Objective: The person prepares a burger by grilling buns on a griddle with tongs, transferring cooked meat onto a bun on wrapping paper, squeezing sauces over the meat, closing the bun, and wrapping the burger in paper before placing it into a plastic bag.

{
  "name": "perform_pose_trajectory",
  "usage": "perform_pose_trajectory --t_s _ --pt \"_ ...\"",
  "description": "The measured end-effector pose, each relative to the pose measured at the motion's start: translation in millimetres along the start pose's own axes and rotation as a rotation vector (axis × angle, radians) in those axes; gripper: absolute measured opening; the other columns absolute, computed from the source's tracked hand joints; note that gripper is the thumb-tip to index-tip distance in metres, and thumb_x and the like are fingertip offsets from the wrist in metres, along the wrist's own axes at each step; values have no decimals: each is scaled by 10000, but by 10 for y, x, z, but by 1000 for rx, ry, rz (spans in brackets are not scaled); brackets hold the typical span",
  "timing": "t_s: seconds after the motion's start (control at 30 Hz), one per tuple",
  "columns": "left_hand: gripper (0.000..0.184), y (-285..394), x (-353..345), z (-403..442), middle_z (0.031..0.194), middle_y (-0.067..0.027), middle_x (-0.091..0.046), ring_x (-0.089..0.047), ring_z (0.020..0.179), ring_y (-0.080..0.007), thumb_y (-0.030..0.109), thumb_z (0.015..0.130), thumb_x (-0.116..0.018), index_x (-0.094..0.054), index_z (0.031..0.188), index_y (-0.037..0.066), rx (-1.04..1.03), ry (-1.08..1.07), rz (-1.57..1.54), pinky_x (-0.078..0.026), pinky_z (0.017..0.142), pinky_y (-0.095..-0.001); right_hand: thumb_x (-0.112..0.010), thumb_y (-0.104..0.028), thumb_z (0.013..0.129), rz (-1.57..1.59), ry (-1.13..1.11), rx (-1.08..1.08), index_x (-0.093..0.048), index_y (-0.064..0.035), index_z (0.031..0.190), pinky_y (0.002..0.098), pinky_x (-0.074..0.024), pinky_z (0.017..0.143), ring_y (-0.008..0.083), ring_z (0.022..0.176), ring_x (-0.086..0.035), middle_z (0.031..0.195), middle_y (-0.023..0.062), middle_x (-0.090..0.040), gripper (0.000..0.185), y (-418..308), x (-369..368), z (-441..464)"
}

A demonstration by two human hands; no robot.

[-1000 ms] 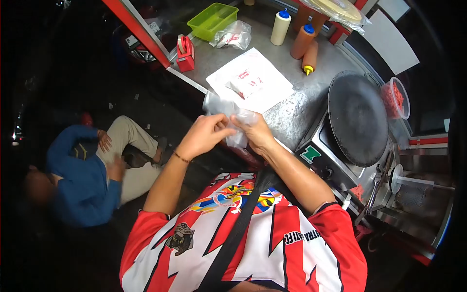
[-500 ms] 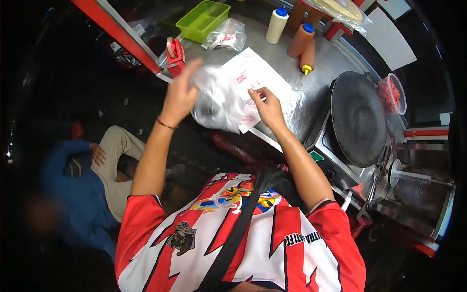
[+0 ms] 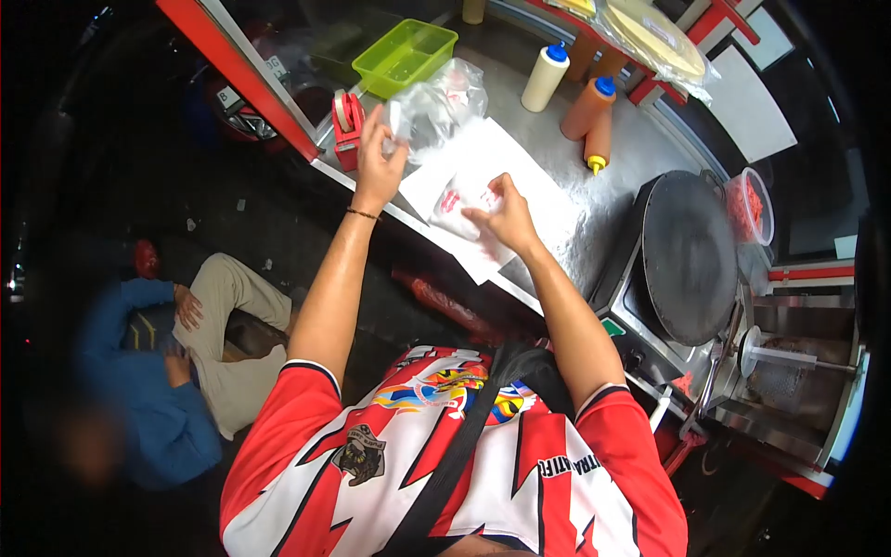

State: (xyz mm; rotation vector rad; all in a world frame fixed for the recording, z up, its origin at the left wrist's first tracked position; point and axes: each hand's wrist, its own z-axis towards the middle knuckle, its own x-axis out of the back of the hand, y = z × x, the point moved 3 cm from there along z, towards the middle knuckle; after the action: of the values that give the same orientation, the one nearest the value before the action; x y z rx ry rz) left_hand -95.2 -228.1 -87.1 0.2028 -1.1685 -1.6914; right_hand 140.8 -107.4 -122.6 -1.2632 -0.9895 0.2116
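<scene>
My left hand (image 3: 380, 172) is at the counter's near edge, fingers curled at the mouth of a clear plastic bag (image 3: 433, 111). The bag stands partly open and bulges away from the hand. A white paper-wrapped packet (image 3: 455, 206) with red print is gripped between the thumb and fingers of my right hand (image 3: 509, 220). It is over white paper sheets (image 3: 534, 176) lying on the metal counter. What the wrapping contains is hidden.
A red tape dispenser (image 3: 347, 130) and green plastic basket (image 3: 408, 46) stand left. Sauce bottles (image 3: 546, 79) are at the back. A round black griddle (image 3: 689, 260) and a tub of reddish shreds (image 3: 748, 206) are right. A person in blue (image 3: 153, 371) sits lower left.
The plastic bag has moved from blurred motion near the counter edge to farther back, left of the paper. My left hand has shifted slightly right. The packet now shows in my right hand.
</scene>
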Motion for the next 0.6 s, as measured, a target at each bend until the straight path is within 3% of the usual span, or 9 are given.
perform_pose_trajectory --t_s 0.07,0.1,0.17,0.23,0.3,0.37,0.43,0.5,0.6 --pt "145 -64 -14 -73 1555 -236 -371 -358 1456 -352 35 869 -608 -576 982 -51 -19 -127 -115 -287 1186 -410 -916 -215 708 37 -124 -67 -458 -38 1196 336 -526 743 207 823 -667 956 178 -681 692 -258 60 -36" --pt "161 -25 4 -112 1561 -228 -368 -346 1464 -346 29 840 -602 -578 979 -49 -51 -182 -123 -278 1190 -408 -875 -149 764 392 -197 -132 -375 -59 1393 368 -531 801 218 985 -660 1036 172 -646 809 -354 51 -51" --pt "269 78 74 -225 1570 -201 -368 -325 1479 -326 34 765 -586 -606 1021 -46 -46 -272 -196 -260 1196 -395 -861 -109 777 602 -119 -318 -290 -48 1473 377 -553 740 217 846 -666 1057 198 -662 902 -526 43 -8" --pt "275 7 116 -445 1575 -191 -362 -361 1460 -318 73 818 -580 -618 1062 -47 90 -288 -363 -288 1178 -388 -826 -83 809 812 -36 -513 -219 -25 1537 354 -574 620 233 768 -684 1102 230 -652 950 -501 -63 112" --pt "180 91 238 -631 1575 -203 -359 -386 1444 -336 102 857 -598 -603 983 -26 256 -258 -478 -313 1162 -388 -810 -111 834 874 -13 -540 -388 45 1427 294 -552 537 244 764 -703 1073 222 -666 744 -107 -211 349" --pt "123 148 261 -783 1569 -221 -358 -400 1431 -367 109 876 -630 -589 915 0 170 -243 -335 -332 1151 -398 -765 -136 882 1004 63 -549 -594 96 1079 301 -594 541 251 714 -697 860 136 -656 349 -42 -370 519" --pt "119 162 151 -950 1558 -236 -363 -400 1423 -397 109 880 -667 -593 891 16 53 -275 -112 -334 1151 -416 -710 -188 941 1015 174 -565 -595 82 1158 333 -608 684 269 823 -673 1107 187 -622 365 59 -500 614" --pt "146 189 47 -1016 1546 -242 -373 -390 1423 -411 130 884 -697 -598 876 22 91 -220 -109 -325 1158 -432 -706 -192 944 1016 179 -560 -566 114 1189 337 -612 682 275 801 -673 1101 189 -625 416 123 -522 673" --pt "187 97 38 -1010 1527 -233 -400 -382 1425 -407 169 881 -731 -608 872 28 140 -78 -100 -316 1165 -440 -743 -227 911 441 171 -346 -629 117 1096 320 -564 677 247 739 -660 1109 185 -626 407 296 -387 553"
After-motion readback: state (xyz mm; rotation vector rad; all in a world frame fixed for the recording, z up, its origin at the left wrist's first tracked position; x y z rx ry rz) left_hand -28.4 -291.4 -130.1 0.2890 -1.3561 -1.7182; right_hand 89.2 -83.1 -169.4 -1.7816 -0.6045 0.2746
